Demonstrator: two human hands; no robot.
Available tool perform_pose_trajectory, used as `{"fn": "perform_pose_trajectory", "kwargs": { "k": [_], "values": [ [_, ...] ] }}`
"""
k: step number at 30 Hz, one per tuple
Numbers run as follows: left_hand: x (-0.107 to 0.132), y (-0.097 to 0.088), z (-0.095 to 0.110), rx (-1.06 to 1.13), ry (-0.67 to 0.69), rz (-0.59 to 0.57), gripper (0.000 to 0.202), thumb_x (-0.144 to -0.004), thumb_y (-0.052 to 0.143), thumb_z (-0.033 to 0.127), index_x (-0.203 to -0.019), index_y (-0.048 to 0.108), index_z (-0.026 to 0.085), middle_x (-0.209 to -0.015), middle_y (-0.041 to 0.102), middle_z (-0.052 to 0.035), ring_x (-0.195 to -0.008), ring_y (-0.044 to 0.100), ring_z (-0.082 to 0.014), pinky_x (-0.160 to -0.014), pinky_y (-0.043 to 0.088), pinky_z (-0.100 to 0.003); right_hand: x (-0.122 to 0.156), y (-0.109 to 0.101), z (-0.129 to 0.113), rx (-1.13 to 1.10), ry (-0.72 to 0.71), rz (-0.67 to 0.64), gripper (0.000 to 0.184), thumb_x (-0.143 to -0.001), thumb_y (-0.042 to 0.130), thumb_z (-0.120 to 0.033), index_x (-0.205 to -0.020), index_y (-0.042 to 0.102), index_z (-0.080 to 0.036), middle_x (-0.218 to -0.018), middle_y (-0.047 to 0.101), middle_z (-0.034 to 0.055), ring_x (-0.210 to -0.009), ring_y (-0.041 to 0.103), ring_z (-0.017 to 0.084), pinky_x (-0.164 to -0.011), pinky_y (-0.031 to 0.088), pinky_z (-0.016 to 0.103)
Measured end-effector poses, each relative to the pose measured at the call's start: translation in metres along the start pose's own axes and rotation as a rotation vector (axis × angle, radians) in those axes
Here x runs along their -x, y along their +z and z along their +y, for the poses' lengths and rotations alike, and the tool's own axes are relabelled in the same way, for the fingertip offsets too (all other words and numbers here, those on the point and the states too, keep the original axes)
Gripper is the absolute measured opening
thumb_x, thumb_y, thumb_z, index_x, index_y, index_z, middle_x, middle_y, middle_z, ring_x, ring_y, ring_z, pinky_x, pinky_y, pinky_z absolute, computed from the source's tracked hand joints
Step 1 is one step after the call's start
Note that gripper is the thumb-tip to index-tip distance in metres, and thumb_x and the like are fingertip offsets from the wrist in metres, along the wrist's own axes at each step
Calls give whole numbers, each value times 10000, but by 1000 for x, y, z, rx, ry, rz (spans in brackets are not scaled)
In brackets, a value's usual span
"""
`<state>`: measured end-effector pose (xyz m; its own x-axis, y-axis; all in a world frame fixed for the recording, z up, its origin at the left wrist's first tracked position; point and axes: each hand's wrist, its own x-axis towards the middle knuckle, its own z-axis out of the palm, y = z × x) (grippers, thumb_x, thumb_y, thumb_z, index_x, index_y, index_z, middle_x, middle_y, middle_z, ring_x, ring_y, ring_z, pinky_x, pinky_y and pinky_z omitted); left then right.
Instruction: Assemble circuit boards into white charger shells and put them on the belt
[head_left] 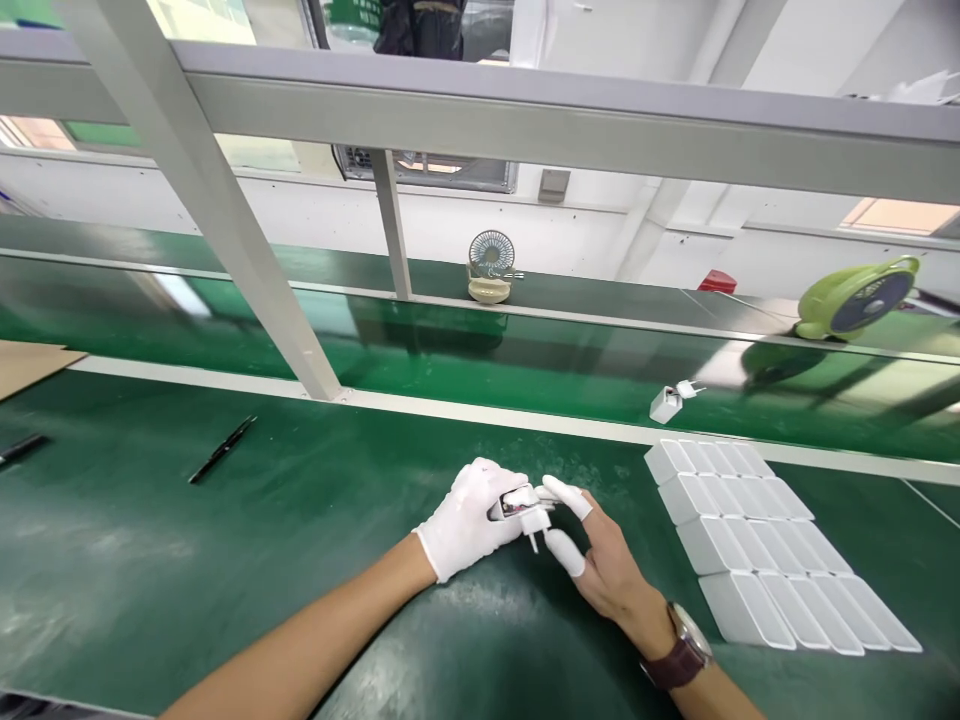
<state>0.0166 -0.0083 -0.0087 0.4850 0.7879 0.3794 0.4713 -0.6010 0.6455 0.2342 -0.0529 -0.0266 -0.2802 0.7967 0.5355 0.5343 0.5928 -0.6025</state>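
My left hand point(474, 520), in a white glove, is closed around a small white plug-in charger casing point(510, 504). The casing's end is uncovered, and small parts show inside it. A white plug piece with pins point(535, 520) sits tilted at that end. My right hand point(600, 550) has white covers on its thumb and index finger. These two fingers are spread on either side of the plug piece's right edge; whether they touch it I cannot tell. Another white casing point(665, 404) with its plug piece point(686, 389) lies on the ledge to the right.
Rows of white open-topped boxes point(780, 560) stand on the green bench point(300, 560) at right. Two pens lie at left, one a black pen point(223, 450). A small fan point(491, 266) and a green fan point(859, 298) stand behind. A slanted metal post point(247, 260) rises from the bench's back.
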Motion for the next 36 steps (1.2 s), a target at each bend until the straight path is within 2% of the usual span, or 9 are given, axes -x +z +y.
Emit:
{"fn": "perform_pose_trajectory", "kwargs": {
  "k": [2,5,8,11,16,22,29,32,36],
  "values": [
    [0,-3,-1,146,-110,-41,308,-829,713,313,-1125,683,233,-1049,696,-66,-967,621,-225,-868,515,-374,0,-1,3,-31,51,25,437,-1013,460,-231,-1449,451,-269,-1255,645,103,-1168,622,251,-993,555,459],
    [-2,-7,0,320,-199,-114,258,-807,743,358,-1026,721,222,-1060,700,-58,-982,643,-216,-903,519,-351,-1,2,8,17,42,47,419,-995,496,-212,-1409,506,-271,-1287,639,98,-1222,600,257,-1039,534,463],
    [-5,-11,2,379,-294,-99,243,-843,693,408,-941,724,188,-989,699,-69,-931,660,-218,-864,533,-351,-2,7,6,56,-26,-51,504,-981,534,-226,-1474,434,-255,-1400,574,110,-1317,534,269,-1097,497,477],
    [-6,-14,5,430,-398,-93,317,-898,614,452,-995,699,162,-924,687,-65,-847,660,-199,-782,538,-327,-4,8,-1,65,-98,-148,563,-990,538,-241,-1523,358,-246,-1474,506,121,-1351,502,266,-1118,483,472],
    [-8,-20,3,574,-416,-190,383,-893,639,473,-1079,675,140,-990,679,-78,-849,613,-188,-760,503,-305,-7,7,-2,112,-166,-121,487,-994,536,-210,-1467,447,-286,-1393,567,116,-1220,600,258,-1015,565,446],
    [-13,-22,2,722,-482,-267,389,-880,677,456,-1090,657,130,-954,644,-66,-805,565,-163,-705,459,-284,-5,7,6,156,-221,-49,322,-968,580,-199,-1281,619,-263,-1268,627,136,-1027,683,261,-839,639,422],
    [-19,-25,3,782,-499,-341,371,-861,712,427,-1092,654,142,-988,639,-66,-846,583,-170,-659,447,-261,-6,4,6,118,-178,-97,320,-961,613,-235,-1278,635,-274,-1318,608,127,-1032,697,248,-864,637,384],
    [-17,-24,-3,825,-447,-331,426,-817,760,436,-1123,662,155,-1065,664,-86,-939,626,-207,-764,497,-312,-6,4,8,110,-165,-157,374,-995,553,-259,-1366,573,-295,-1352,581,121,-1120,664,249,-933,611,399],
    [-12,-21,-15,894,-381,-322,739,-705,845,489,-1318,583,171,-1264,650,-148,-1173,608,-296,-994,474,-427,-2,12,13,119,-145,-192,395,-999,531,-258,-1388,553,-326,-1313,593,109,-1143,651,250,-948,603,417]
  ]
}}
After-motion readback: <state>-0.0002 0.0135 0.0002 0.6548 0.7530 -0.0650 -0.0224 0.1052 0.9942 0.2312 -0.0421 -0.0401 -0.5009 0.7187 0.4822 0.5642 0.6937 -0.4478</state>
